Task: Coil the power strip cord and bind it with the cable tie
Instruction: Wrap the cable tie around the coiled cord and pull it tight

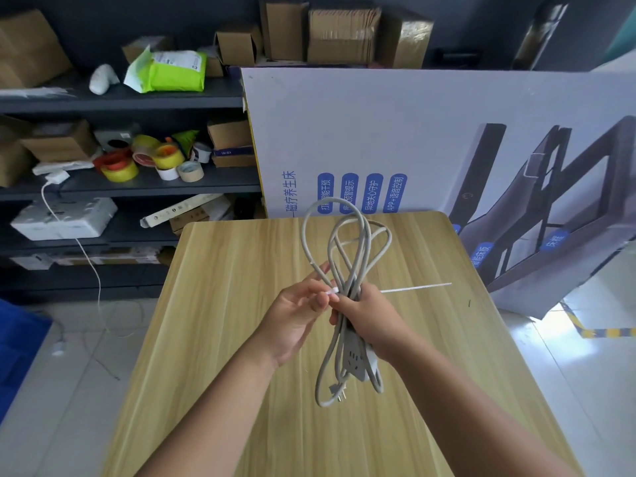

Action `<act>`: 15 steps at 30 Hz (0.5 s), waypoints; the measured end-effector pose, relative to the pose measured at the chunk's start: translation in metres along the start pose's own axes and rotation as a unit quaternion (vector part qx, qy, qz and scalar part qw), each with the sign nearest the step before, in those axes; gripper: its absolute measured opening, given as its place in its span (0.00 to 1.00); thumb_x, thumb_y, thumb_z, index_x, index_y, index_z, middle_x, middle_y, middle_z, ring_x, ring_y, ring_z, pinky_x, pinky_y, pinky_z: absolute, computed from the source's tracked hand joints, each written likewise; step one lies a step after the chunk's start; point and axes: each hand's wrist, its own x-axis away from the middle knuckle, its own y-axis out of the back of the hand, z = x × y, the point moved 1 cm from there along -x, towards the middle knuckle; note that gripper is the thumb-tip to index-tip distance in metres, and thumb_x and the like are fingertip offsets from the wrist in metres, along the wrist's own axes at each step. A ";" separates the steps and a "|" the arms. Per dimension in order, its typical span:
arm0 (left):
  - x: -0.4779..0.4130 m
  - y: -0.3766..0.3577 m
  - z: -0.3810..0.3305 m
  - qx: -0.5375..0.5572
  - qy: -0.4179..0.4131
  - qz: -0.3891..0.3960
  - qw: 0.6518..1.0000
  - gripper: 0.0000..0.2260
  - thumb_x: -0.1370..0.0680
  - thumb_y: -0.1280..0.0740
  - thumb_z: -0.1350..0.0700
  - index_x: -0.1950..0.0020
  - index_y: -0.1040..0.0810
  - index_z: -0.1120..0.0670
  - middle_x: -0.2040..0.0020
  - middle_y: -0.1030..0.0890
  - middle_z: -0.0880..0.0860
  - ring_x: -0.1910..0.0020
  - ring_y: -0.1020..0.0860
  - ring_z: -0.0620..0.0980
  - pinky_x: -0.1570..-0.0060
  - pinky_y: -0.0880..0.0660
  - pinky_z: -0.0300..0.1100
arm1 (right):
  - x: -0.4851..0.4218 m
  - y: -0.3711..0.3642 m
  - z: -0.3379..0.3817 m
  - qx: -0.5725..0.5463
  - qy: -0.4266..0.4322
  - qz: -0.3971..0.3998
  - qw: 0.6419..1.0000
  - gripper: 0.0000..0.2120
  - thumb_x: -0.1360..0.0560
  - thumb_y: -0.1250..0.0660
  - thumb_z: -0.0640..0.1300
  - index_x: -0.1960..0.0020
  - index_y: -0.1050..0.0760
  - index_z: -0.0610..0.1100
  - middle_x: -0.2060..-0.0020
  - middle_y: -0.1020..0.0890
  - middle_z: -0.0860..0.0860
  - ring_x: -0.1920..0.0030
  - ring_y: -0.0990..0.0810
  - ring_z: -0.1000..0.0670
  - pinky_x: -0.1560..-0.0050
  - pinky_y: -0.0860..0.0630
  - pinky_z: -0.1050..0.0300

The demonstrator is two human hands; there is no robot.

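Note:
The grey power strip cord (347, 235) is gathered in several long loops held above the wooden table (220, 304). My right hand (371, 315) grips the bundle at its middle. The grey socket block (354, 359) and the plug (339, 394) hang below that hand. A thin white cable tie (416, 288) passes behind the bundle, and its long tail sticks out to the right. My left hand (296, 311) pinches the tie's head end (332, 291) just left of the cords.
A large white printed carton (430, 139) leans behind the table. Dark shelves (120, 185) at left hold tape rolls, boxes and a white charger with a dangling cable. A blue bin (17, 346) stands on the floor at far left.

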 end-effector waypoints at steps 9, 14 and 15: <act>0.008 0.009 -0.007 0.007 -0.052 -0.166 0.985 0.18 0.46 0.18 0.38 0.62 0.14 0.45 0.59 0.16 0.43 0.58 0.20 0.39 0.52 0.27 0.41 | 0.001 0.004 -0.002 -0.063 -0.050 0.007 0.997 0.08 0.23 0.30 0.46 0.55 0.25 0.42 0.68 0.19 0.47 0.72 0.21 0.56 0.66 0.22 0.59; 0.015 0.015 0.001 0.011 -0.062 -0.251 0.966 0.12 0.35 0.21 0.45 0.58 0.14 0.51 0.62 0.16 0.50 0.60 0.19 0.45 0.56 0.22 0.40 | 0.002 0.004 -0.002 -0.077 -0.044 0.005 0.996 0.09 0.24 0.30 0.45 0.50 0.23 0.39 0.68 0.19 0.47 0.70 0.20 0.55 0.63 0.20 0.57; 0.016 0.014 0.001 0.012 -0.069 -0.274 0.959 0.07 0.30 0.24 0.50 0.58 0.15 0.53 0.63 0.17 0.51 0.61 0.19 0.47 0.56 0.22 0.41 | 0.002 0.003 -0.001 -0.077 -0.041 0.004 0.996 0.10 0.24 0.30 0.45 0.49 0.23 0.38 0.68 0.19 0.47 0.70 0.20 0.55 0.63 0.20 0.58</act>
